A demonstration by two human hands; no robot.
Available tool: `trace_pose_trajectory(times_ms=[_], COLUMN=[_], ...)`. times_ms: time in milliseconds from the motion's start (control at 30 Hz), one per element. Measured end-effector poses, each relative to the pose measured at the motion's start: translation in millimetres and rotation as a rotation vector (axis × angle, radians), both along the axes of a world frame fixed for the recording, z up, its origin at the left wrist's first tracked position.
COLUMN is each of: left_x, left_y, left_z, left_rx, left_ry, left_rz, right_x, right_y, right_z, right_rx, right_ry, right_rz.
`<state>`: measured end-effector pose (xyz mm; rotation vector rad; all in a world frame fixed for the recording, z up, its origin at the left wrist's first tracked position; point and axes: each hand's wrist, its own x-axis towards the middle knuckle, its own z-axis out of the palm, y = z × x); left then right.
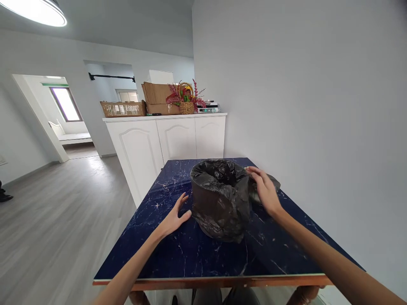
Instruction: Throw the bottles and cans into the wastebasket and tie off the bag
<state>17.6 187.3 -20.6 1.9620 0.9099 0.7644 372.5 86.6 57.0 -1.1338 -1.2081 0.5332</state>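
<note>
A black garbage bag (219, 212) lines and drapes over a round, open-topped bin shape in the middle of the table; the bin's own surface is mostly hidden under the plastic. To its left, my left hand (173, 218) is open, thumb and fingers apart, with the thumb tip close to the bag's side. On the other side, my right hand (265, 192) is open with its fingers stretched forward, the tips at the bag near the upper right rim. Behind that hand lies more dark, crumpled material (274, 182), partly covered; I cannot tell what it is.
The dark blue marbled table (146, 245) has a wooden edge and stands against a grey wall (302, 106) on the right. Beyond it is a white cabinet (136, 144) bearing cardboard boxes (124, 109) and a flower basket (186, 107). Grey floor (79, 212) extends left.
</note>
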Motion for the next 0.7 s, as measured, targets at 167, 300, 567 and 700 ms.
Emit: trace_pose_trajectory(times_ms=[167, 300, 567, 700], left_x=[-25, -27, -28, -29], left_y=[0, -3, -11, -13], left_z=[-15.5, -21.9, -22.9, -19.2], left_rx=[0.018, 0.049, 0.095, 0.095], left_ry=[-0.047, -0.044, 0.023, 0.042], left_rz=[0.275, 0.347, 0.37, 0.376], right_x=[-12, -31, -39, -30], right_y=[-40, -41, -34, -63], right_z=[52.9, 58.2, 48.4, 56.5], right_rx=[0.217, 0.273, 0.369, 0.361], right_ry=[-0.669, -0.958, -1.165, -1.232], right_rz=[0.083, 0.174, 0.002, -0.036])
